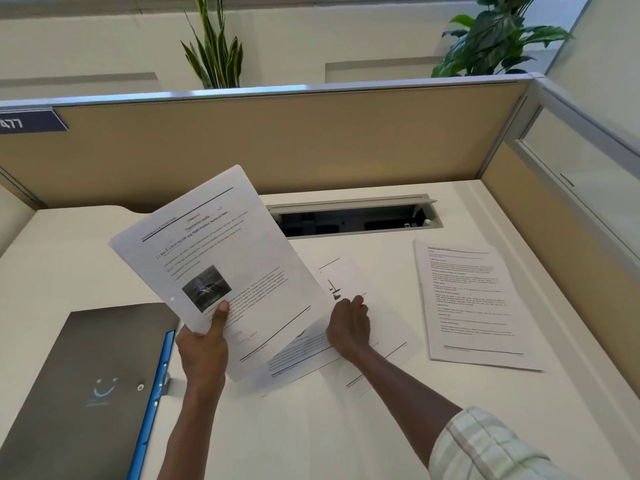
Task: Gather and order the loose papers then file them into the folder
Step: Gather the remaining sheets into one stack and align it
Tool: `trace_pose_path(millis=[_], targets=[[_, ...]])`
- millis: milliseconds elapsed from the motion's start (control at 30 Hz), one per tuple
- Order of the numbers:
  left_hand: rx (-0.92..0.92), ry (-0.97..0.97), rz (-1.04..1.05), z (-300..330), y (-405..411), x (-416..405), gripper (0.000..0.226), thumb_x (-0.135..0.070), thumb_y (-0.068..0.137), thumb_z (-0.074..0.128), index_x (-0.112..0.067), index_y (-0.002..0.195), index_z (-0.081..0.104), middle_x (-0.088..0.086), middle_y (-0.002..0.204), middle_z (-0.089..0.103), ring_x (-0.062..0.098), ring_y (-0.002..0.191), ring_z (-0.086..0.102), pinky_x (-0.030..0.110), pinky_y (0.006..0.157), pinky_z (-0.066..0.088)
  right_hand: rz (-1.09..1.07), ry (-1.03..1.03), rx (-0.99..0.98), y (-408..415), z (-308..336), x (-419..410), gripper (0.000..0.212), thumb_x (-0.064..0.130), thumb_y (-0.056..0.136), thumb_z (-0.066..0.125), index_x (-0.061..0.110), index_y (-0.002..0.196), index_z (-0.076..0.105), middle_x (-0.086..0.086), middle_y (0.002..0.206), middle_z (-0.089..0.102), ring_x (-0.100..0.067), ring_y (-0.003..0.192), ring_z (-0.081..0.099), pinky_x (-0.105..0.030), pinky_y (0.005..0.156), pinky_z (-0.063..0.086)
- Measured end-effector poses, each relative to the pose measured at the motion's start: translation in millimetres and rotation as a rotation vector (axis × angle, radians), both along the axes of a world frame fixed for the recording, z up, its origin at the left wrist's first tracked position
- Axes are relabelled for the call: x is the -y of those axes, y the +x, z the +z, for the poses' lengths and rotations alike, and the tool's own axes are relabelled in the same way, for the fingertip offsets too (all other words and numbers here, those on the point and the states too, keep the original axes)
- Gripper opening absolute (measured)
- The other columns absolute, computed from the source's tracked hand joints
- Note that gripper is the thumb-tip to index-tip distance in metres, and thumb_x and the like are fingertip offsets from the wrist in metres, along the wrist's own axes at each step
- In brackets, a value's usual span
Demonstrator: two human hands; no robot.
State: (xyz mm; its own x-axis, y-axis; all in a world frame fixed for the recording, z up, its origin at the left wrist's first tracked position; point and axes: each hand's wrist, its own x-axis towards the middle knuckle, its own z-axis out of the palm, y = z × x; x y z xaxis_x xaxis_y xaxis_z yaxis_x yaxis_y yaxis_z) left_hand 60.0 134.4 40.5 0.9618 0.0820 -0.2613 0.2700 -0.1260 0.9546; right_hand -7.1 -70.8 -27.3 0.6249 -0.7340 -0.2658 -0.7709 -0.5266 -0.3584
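Your left hand [202,344] pinches a raised sheet [221,268]; your right hand [348,323] presses flat on loose papers [363,344] beside the folder [90,386]. Sliding them could scatter 1 across the worktop [311,427].

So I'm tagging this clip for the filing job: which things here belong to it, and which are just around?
Part of the job:
- left hand, holding up the lifted sheet
- right hand, resting on the loose papers on the desk
- separate stack at right
- dark folder at left

Just around:
- cable tray opening
- partition
- plants
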Motion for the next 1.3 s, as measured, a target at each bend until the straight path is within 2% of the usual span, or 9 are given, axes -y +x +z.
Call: trace_pose_path(millis=[100, 167, 333, 500, 600, 867, 967, 1067, 1300], targets=[[-0.011, 0.005, -0.005, 0, -1, 0, 0.048, -0.039, 0.085, 0.071, -0.016, 0.123, 0.055, 0.006, 0.107, 0.067, 0.030, 0.090, 0.066, 0.050, 0.086, 0.056, 0.057, 0.035, -0.042, -3, 4, -9, 0.056, 0.038, 0.083, 0.068, 0.003, 0.121, 0.047, -0.014, 0.127, 0.040, -0.031, 0.115, 0.042, -0.037, 0.092, 0.041], [-0.016, 0.011, -0.008, -1, 0, 0, 0.043, -0.038, 0.086, 0.071, -0.017, 0.119, 0.054, 0.005, 0.106, 0.065, 0.028, 0.089, 0.065, 0.049, 0.085, 0.056, 0.084, 0.015, -0.099, -3, 4, -14, 0.072, 0.045, 0.076, 0.075, 0.001, 0.124, 0.044, -0.016, 0.126, 0.040, -0.031, 0.114, 0.041, -0.038, 0.092, 0.041], [-0.019, 0.033, -0.017, 1, 0, 1, 0.047, -0.041, 0.084, 0.071, -0.017, 0.120, 0.054, 0.007, 0.108, 0.067, 0.032, 0.090, 0.066, 0.051, 0.086, 0.056, -0.035, 0.162, -0.122, 8, 11, -10, 0.068, 0.018, 0.074, 0.080, 0.004, 0.127, 0.040, -0.016, 0.129, 0.042, -0.031, 0.118, 0.043, -0.042, 0.092, 0.046], [-0.019, 0.025, -0.022, 2, -1, 3, 0.049, -0.042, 0.083, 0.071, -0.016, 0.122, 0.057, 0.003, 0.101, 0.067, 0.026, 0.085, 0.066, 0.045, 0.079, 0.057, -0.067, 0.267, -0.058, 6, 6, 0, 0.059, 0.009, 0.076, 0.074, 0.006, 0.125, 0.040, -0.013, 0.126, 0.053, -0.033, 0.117, 0.054, -0.045, 0.096, 0.048], [-0.023, 0.031, -0.040, 4, -1, 5, 0.040, -0.040, 0.085, 0.070, -0.020, 0.115, 0.054, 0.002, 0.100, 0.065, 0.026, 0.082, 0.064, 0.038, 0.073, 0.054, -0.050, 0.215, -0.015, -4, 5, 14, 0.040, 0.011, 0.084, 0.065, 0.004, 0.119, 0.048, -0.015, 0.120, 0.061, -0.033, 0.111, 0.060, -0.037, 0.087, 0.050], [0.009, 0.049, -0.098, 7, -1, 12, 0.036, -0.037, 0.088, 0.068, -0.023, 0.116, 0.052, 0.006, 0.106, 0.064, 0.030, 0.085, 0.063, 0.044, 0.079, 0.053, -0.119, 0.080, -0.049, -35, 12, 63, 0.042, 0.007, 0.087, 0.061, 0.000, 0.125, 0.046, -0.017, 0.122, 0.057, -0.031, 0.108, 0.061, -0.037, 0.086, 0.051], [0.033, 0.037, -0.095, 9, -2, 15, 0.033, -0.037, 0.088, 0.068, -0.026, 0.115, 0.051, 0.005, 0.107, 0.064, 0.025, 0.082, 0.062, 0.046, 0.081, 0.053, -0.131, 0.040, -0.141, -45, 16, 74, 0.058, 0.020, 0.078, 0.077, 0.001, 0.125, 0.048, -0.016, 0.129, 0.044, -0.029, 0.111, 0.054, -0.035, 0.083, 0.050], [0.061, 0.029, -0.100, 11, -3, 18, 0.031, -0.034, 0.089, 0.067, -0.029, 0.114, 0.050, 0.005, 0.108, 0.064, 0.026, 0.084, 0.062, 0.049, 0.083, 0.053, -0.100, 0.011, -0.247, -48, 19, 82, 0.080, 0.038, 0.067, 0.085, 0.001, 0.126, 0.046, -0.016, 0.130, 0.045, -0.030, 0.120, 0.045, -0.037, 0.093, 0.046], [0.101, 0.028, -0.105, 16, -8, 21, 0.028, -0.031, 0.090, 0.067, -0.027, 0.113, 0.050, 0.005, 0.105, 0.063, 0.022, 0.079, 0.061, 0.049, 0.083, 0.052, -0.122, 0.148, -0.231, -42, 24, 83, 0.067, 0.022, 0.072, 0.080, 0.002, 0.125, 0.044, -0.011, 0.125, 0.056, -0.030, 0.119, 0.052, -0.040, 0.094, 0.043]])
